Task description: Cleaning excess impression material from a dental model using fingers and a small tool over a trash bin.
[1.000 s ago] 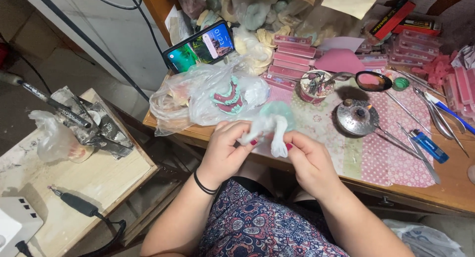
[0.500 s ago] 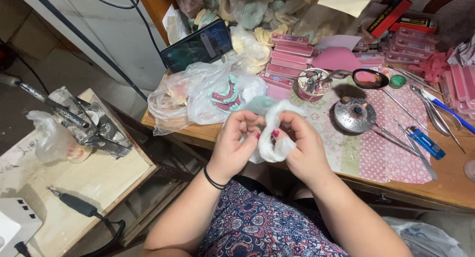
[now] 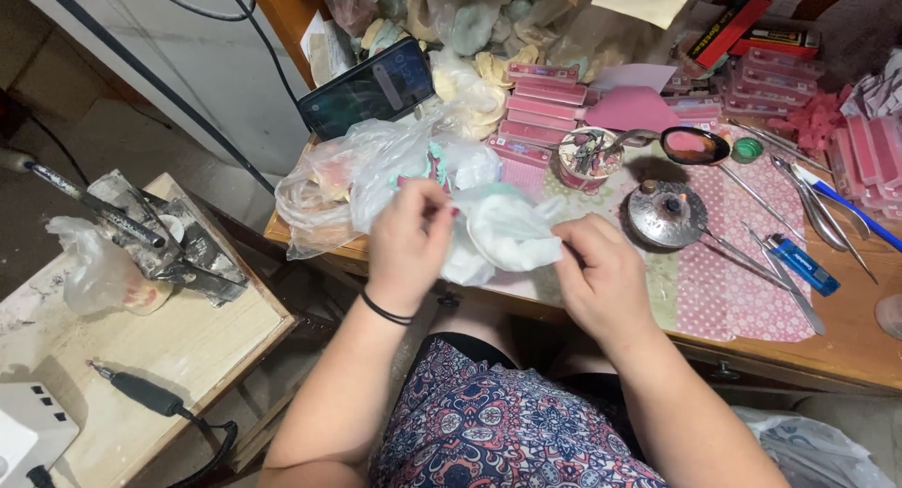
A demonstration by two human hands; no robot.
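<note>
Here, at the front edge of a crowded wooden workbench [image 3: 846, 347], a person's left hand [image 3: 406, 247] and right hand [image 3: 601, 277] each pinch one side of a white plastic bag [image 3: 503, 232], holding it spread between them just above the patterned cloth [image 3: 742, 300]. Just behind the left hand lies a clear plastic bag [image 3: 338, 183], with a dark phone [image 3: 368, 89] propped beyond it. A round metal burner [image 3: 667, 216] and a blue lighter [image 3: 800, 265] sit to the right, well apart from the hands.
</note>
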